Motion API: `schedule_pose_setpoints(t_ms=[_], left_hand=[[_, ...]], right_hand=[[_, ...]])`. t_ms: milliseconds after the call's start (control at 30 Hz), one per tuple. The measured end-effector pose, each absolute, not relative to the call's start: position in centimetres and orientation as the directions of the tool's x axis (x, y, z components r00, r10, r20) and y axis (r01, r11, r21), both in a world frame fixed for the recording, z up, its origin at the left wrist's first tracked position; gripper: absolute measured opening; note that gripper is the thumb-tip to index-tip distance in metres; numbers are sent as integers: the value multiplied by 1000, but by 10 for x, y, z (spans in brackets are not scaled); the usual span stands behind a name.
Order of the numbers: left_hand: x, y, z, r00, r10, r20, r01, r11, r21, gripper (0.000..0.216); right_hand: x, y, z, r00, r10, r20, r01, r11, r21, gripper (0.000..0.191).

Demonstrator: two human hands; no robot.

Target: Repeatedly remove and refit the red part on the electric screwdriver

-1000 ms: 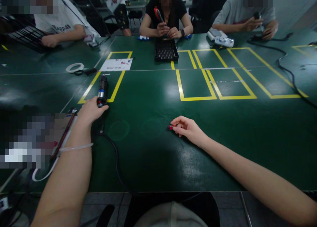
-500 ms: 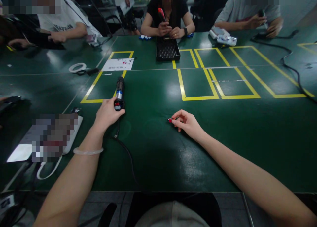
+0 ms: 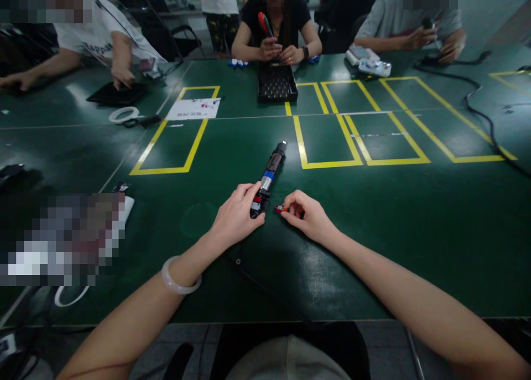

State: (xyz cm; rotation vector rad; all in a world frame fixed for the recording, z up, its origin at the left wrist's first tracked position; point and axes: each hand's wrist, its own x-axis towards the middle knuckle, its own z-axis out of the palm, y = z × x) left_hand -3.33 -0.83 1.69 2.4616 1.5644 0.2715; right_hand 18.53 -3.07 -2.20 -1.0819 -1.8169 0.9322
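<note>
My left hand (image 3: 238,214) grips the rear end of what looks like an electric screwdriver (image 3: 269,175), its black body showing a silver and blue motor section and a red part near the hand. The tool lies tilted, its metal tip pointing away and to the right. A black cord (image 3: 265,289) runs over the table below it. Just right of the tool, my right hand (image 3: 305,214) pinches a small red part (image 3: 280,208) with a dark tip between thumb and fingertips. The small part and the tool are close but apart.
Yellow tape outlines mark the green table (image 3: 373,230). A black tray (image 3: 277,87) stands before a person across the table holding a red tool (image 3: 264,23). A paper label (image 3: 194,108), a tape roll (image 3: 123,114) and a blurred-out object (image 3: 70,233) lie left. Other people sit around.
My left hand has brought the screwdriver right and nearer, turning its tip rightward. My right hand stays almost in place with the small red part. A person at left has moved their arms apart.
</note>
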Motion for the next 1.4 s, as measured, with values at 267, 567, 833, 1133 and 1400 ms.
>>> schedule_pose_setpoints(t_ms=[267, 567, 833, 1133, 1400], left_hand=[[-20, -25, 15, 509, 858, 63, 797, -498, 341, 69], [-19, -28, 15, 513, 857, 53, 794, -497, 350, 69], [-15, -26, 17, 489, 871, 59, 828, -484, 283, 67], [-18, -25, 23, 497, 866, 50, 859, -500, 113, 62], [-43, -2, 26, 383, 924, 23, 924, -383, 10, 63]], right_hand=[[182, -36, -20, -392, 866, 312, 461, 478, -748, 10], [183, -37, -22, -380, 854, 355, 493, 511, -704, 6], [184, -40, -16, -349, 872, 344, 483, 482, -731, 18], [185, -40, -13, -407, 843, 351, 421, 514, -747, 18], [189, -38, -13, -415, 843, 343, 418, 511, -751, 19]])
